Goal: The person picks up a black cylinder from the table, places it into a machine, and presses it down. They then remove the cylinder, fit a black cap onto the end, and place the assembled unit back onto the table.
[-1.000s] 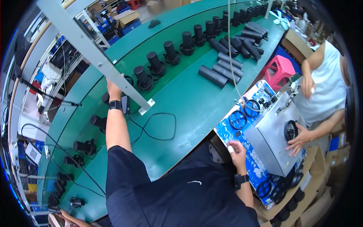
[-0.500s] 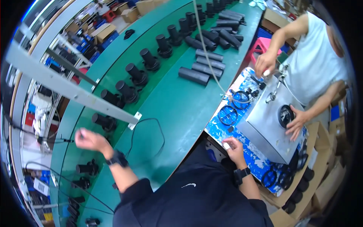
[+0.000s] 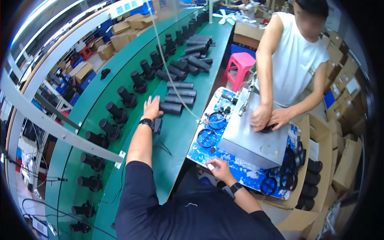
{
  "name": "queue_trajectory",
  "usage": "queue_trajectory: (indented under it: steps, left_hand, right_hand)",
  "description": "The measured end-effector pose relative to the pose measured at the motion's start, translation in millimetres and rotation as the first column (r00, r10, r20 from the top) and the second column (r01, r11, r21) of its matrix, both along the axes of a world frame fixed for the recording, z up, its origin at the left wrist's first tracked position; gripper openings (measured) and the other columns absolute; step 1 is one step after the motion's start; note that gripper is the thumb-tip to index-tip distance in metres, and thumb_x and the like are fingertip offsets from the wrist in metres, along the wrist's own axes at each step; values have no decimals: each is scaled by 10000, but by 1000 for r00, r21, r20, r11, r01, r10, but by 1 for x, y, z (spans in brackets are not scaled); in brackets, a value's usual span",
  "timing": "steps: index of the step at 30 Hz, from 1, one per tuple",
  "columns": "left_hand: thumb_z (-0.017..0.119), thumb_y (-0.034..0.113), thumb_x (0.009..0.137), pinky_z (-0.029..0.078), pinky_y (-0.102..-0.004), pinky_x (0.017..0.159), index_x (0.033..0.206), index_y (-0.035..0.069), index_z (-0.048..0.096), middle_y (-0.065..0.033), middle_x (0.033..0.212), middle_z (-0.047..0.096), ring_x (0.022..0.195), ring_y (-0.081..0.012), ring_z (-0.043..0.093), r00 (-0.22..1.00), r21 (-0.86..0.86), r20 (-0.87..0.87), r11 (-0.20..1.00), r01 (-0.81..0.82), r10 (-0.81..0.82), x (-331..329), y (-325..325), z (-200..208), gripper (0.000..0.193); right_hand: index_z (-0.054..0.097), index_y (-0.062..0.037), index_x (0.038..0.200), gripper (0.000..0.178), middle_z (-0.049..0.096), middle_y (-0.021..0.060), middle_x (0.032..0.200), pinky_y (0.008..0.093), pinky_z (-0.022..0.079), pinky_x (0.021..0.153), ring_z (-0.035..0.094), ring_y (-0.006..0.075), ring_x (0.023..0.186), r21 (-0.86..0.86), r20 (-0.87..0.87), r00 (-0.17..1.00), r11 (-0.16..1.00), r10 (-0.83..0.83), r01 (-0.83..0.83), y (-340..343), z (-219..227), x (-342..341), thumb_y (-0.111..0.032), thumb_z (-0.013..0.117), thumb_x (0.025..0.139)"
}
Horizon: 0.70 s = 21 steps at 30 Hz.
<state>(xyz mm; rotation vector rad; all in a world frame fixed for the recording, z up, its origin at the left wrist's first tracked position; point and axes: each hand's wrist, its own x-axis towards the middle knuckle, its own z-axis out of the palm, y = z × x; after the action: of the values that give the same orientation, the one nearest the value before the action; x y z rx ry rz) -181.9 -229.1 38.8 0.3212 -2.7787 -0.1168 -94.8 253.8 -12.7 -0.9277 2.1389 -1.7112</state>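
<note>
My left hand (image 3: 152, 107) reaches out over the green bench with its fingers spread. It is beside the left end of a black tube (image 3: 171, 108), the nearest of several lying in a row; I cannot tell whether they touch. A black device is strapped to my left wrist. My right hand (image 3: 221, 170) is low at the front edge of the blue worktable, with fingers curled together and a white covering on one fingertip. Whatever those fingers may hold is too small to make out. Black ring-shaped parts (image 3: 207, 138) lie on the worktable beyond that hand.
Black flanged cylinders (image 3: 127, 97) stand along the green conveyor (image 3: 132, 116). At right, a co-worker presses both hands on a black part atop a metal box (image 3: 256, 146). A cardboard box (image 3: 326, 160) holds black parts. A metal post (image 3: 80, 138) and a hanging hose (image 3: 160, 48) cross the bench.
My left hand has moved forward and right, from over the conveyor to the tubes. My right hand stays near the worktable edge. The co-worker's hands have come together on the box; the view has shifted.
</note>
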Motion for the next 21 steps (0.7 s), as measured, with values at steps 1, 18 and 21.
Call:
queue_trajectory:
  steps: [1,18,21]
  left_hand:
    - [942,229,779,366,-604,1200,1498,183,597,-109,1544,523,1463,-352,474,983,35,172,996,-76,69,4,-4,-6,799]
    - [766,-8,759,486,-528,1118,1240,211,716,-68,1240,621,1319,-299,606,693,-247,-197,719,649,-693,119,175,203,531]
    - [728,-7,793,475,-525,1150,1231,225,724,-54,1233,615,1349,-292,595,568,-279,-112,575,769,-815,104,223,215,496]
  right_hand:
    - [765,-7,1003,78,751,93,971,318,587,799,734,182,872,32,4,1000,999,6,-6,-1,1,0,-5,743,929]
    - [600,-9,1415,456,702,100,1268,339,538,1030,667,165,1183,-141,324,943,989,80,-36,-23,134,-45,-155,764,1015]
    - [579,-5,1448,510,682,127,1317,359,534,1057,653,189,1241,-139,463,850,968,251,-210,-15,173,-44,-192,764,1012]
